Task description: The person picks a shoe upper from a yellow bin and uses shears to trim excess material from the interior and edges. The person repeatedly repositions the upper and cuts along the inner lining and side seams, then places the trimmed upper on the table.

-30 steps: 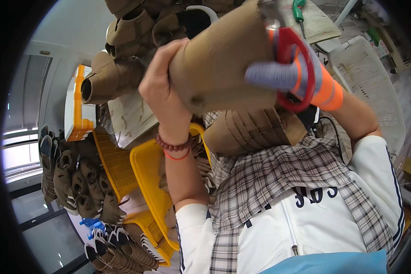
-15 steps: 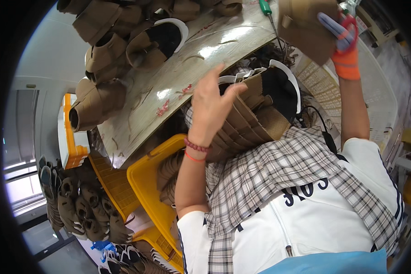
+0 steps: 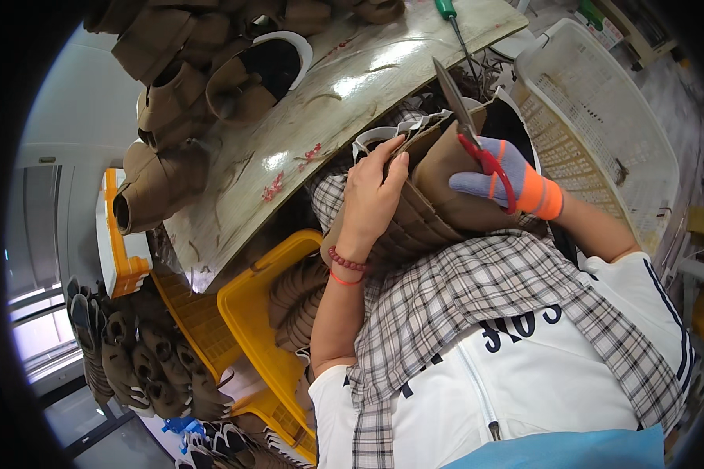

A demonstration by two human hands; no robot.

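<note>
A row of brown shoe uppers [image 3: 414,215] stands packed together on my lap. My left hand [image 3: 371,195], bare with a red bead bracelet, has its fingers and thumb closed over the top edge of this row. In my right hand [image 3: 516,176], which wears a grey and orange glove, are red-handled scissors [image 3: 455,98], blades pointing up and away. The gloved thumb lies against the broad brown face of the rightmost upper [image 3: 450,180]. Its far side, with a black lining and white edge, shows behind the glove. What lies under my left fingers is partly hidden.
A worktable [image 3: 250,176] beyond my lap carries piled brown uppers [image 3: 168,180], scraps and a green-handled tool [image 3: 446,9]. Yellow crates [image 3: 235,301] and more uppers [image 3: 145,352] are at left. A white plastic basket [image 3: 579,70] stands at right.
My right hand has come down and left from the upper right, bringing the scissors and a brown upper to the row. My left fingers have closed from a spread pose onto the row.
</note>
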